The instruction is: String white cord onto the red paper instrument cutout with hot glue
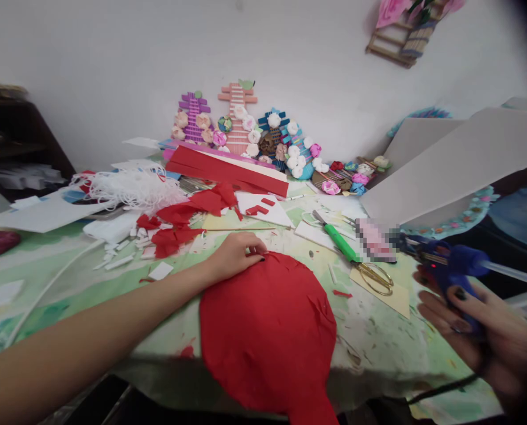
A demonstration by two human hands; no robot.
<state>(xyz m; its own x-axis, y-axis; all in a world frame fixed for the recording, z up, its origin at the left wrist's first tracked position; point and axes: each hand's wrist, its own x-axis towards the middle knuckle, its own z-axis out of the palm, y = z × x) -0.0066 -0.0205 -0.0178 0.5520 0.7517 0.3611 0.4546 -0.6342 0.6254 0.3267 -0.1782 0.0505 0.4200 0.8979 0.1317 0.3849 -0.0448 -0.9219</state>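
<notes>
Here, left hand (241,255) pinches the red shape (269,330) by its far edge; right hand (480,330) grips a glue gun (455,265).

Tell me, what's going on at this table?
The person's left hand touches the far edge of a red, rounded piece. Their right hand holds a blue glue gun off to the side, away from it. Red scraps, tangled white strands and a green-handled tool lie beyond the piece.
</notes>
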